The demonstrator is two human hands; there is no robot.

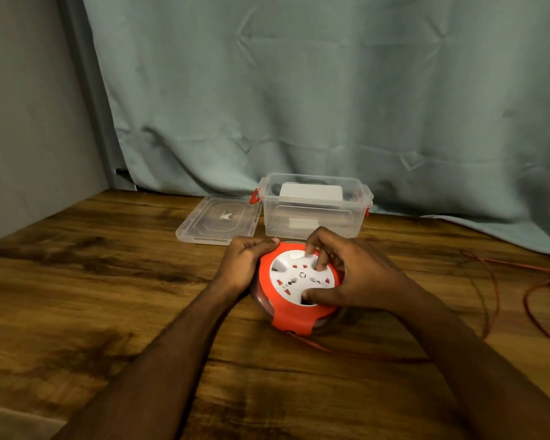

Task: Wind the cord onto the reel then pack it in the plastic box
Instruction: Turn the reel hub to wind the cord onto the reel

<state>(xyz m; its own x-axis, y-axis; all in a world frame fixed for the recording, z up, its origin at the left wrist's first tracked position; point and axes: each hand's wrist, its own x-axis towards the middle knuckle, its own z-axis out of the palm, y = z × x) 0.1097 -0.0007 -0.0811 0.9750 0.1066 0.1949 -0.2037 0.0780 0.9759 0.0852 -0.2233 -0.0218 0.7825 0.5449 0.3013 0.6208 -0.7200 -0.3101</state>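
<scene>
Winding only partway: left hand grips round orange-and-white plastic cord reel on wooden table, right hand fingers pressing its white hub, thin red cord mostly loose, clear plastic box open behind, unpacked

Dim, warm indoor light, prob. from above and behind the camera. Soft shadows under both forearms on the wooden table. Mild glare on the clear plastic box and its lid. Slight motion blur on the right hand's fingers. Wide-angle bending at the edges; curtain w/ soft, low detail.
</scene>
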